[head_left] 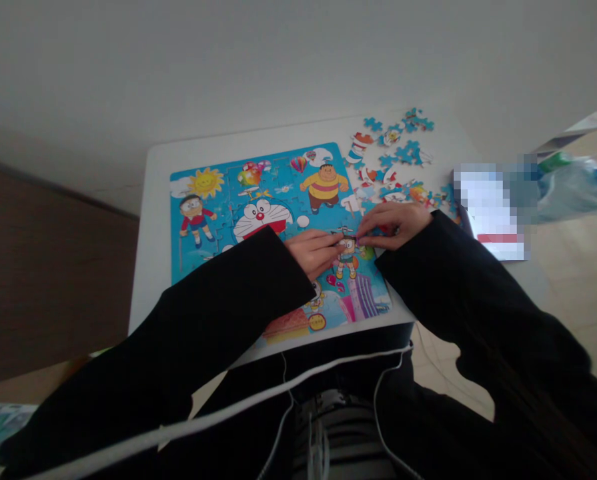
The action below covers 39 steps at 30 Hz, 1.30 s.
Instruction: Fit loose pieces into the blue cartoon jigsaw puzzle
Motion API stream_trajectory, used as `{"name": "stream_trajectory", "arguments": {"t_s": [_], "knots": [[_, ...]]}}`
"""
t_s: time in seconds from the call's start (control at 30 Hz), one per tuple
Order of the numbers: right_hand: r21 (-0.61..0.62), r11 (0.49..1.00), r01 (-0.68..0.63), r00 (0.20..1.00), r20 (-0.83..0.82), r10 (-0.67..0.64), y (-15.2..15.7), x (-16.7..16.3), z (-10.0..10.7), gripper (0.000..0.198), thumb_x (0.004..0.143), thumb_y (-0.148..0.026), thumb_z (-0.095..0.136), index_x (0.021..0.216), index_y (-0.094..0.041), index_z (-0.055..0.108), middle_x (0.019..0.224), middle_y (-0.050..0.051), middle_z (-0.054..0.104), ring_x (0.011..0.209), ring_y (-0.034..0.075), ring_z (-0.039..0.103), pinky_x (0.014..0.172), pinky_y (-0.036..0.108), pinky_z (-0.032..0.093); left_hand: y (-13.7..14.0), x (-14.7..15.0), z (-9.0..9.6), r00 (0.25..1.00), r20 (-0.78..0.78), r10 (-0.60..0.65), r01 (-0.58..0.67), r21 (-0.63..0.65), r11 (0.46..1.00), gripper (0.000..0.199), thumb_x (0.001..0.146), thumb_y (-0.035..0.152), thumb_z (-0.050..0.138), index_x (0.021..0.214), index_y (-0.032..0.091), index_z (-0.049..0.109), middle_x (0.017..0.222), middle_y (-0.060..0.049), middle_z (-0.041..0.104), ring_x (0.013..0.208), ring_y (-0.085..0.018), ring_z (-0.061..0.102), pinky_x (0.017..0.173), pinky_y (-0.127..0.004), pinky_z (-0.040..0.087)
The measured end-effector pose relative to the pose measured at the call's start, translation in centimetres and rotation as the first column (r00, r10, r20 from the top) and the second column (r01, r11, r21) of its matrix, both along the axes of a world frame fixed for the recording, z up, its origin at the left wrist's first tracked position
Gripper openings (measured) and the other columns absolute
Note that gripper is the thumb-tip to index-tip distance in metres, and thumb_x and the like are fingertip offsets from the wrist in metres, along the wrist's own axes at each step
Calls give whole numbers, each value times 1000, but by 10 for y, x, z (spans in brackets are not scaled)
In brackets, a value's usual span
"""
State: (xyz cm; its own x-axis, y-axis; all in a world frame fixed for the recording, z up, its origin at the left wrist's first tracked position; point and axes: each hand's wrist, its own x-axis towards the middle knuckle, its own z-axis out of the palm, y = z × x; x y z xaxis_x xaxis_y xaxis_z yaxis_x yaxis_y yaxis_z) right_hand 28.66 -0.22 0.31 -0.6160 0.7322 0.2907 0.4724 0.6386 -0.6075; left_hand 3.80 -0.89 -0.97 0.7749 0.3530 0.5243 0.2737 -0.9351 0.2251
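A cartoon jigsaw puzzle (273, 187) with a blue background lies on the white table, most of its picture filled in. My left hand (315, 252) rests flat on its right half, fingers stretched out together and touching the boy figure there. Close beside those fingertips, my right hand (397, 223) is closed in a pinch at the puzzle's right edge. A small puzzle piece seems to be between its thumb and fingers, largely hidden by them. Loose puzzle pieces (409, 153) are scattered beyond my right hand. My left sleeve covers part of the puzzle's lower left.
To the right, a phone (489, 213) with a lit, blurred screen lies at the table's edge. A clear plastic bag (573, 190) is farther right. A white cord (288, 385) runs across in front of my body. The wall stands behind the white table (151, 220).
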Motion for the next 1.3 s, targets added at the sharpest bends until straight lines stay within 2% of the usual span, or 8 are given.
{"name": "stream_trajectory", "arguments": {"t_s": [0.23, 0.4, 0.53, 0.77, 1.0, 1.1, 1.2, 1.3], "knots": [[53, 999, 11, 997, 70, -15, -3, -1, 9, 23, 81, -43, 62, 80, -23, 74, 85, 5, 71, 61, 10, 60, 58, 21, 51, -1, 1, -1, 1000, 4, 5, -5, -3, 1000, 24, 94, 20, 48, 106, 10, 66, 110, -11, 69, 96, -18, 65, 83, -29, 57], [71, 997, 30, 997, 65, -35, -3, 0, 8, 24, 83, -43, 59, 81, -24, 74, 87, 4, 71, 59, 9, 59, 59, 22, 52, 4, 8, -18, 982, 183, 36, -51, 78, 996, 34, 98, 26, 37, 97, 13, 69, 100, -9, 72, 87, -16, 67, 73, -27, 59], [113, 993, 19, 999, 39, -24, -4, -1, 7, 24, 83, -41, 61, 80, -22, 74, 86, 4, 70, 58, 8, 58, 56, 20, 50, 7, 11, -25, 971, 236, 33, -63, 120, 991, 38, 98, 27, 34, 94, 15, 70, 96, -8, 73, 83, -15, 67, 69, -26, 59], [76, 997, -4, 994, 111, -4, -4, -1, 6, 24, 85, -40, 58, 77, -23, 73, 89, 6, 70, 61, 11, 60, 55, 24, 51, 4, 9, -24, 985, 161, 63, -75, 73, 994, 36, 98, 26, 35, 97, 16, 70, 96, -8, 73, 86, -15, 67, 72, -27, 58], [225, 973, -45, 982, 190, 2, -5, -2, 1, 26, 88, -37, 55, 75, -21, 71, 84, 7, 70, 68, 16, 63, 62, 29, 51, 5, 9, -19, 982, 187, 22, -43, 110, 993, 36, 99, 25, 34, 97, 14, 68, 93, -8, 73, 84, -14, 67, 72, -25, 58], [302, 953, -31, 968, 248, -47, -8, -2, 1, 29, 89, -39, 52, 76, -22, 72, 82, 6, 71, 68, 18, 63, 62, 31, 50, 4, 5, -14, 989, 151, 2, -6, 25, 1000, 30, 97, 23, 38, 102, 14, 67, 100, -9, 72, 91, -15, 67, 77, -28, 58], [409, 911, -52, 974, 223, -44, -12, -7, 4, 31, 91, -34, 49, 74, -21, 71, 80, 4, 71, 68, 18, 63, 60, 31, 48, 2, -2, -4, 996, 85, -23, 29, -64, 998, 24, 92, 16, 47, 107, 14, 66, 110, -10, 69, 112, -22, 59, 90, -38, 55], [422, 905, -51, 977, 209, -43, -22, -19, 5, 28, 92, -30, 47, 82, -23, 72, 86, 1, 72, 76, 16, 64, 63, 28, 49, 0, -6, 4, 999, 22, -26, 29, -116, 993, 28, 89, 12, 45, 108, 15, 66, 116, -9, 67, 124, -25, 50, 96, -45, 51]]}}
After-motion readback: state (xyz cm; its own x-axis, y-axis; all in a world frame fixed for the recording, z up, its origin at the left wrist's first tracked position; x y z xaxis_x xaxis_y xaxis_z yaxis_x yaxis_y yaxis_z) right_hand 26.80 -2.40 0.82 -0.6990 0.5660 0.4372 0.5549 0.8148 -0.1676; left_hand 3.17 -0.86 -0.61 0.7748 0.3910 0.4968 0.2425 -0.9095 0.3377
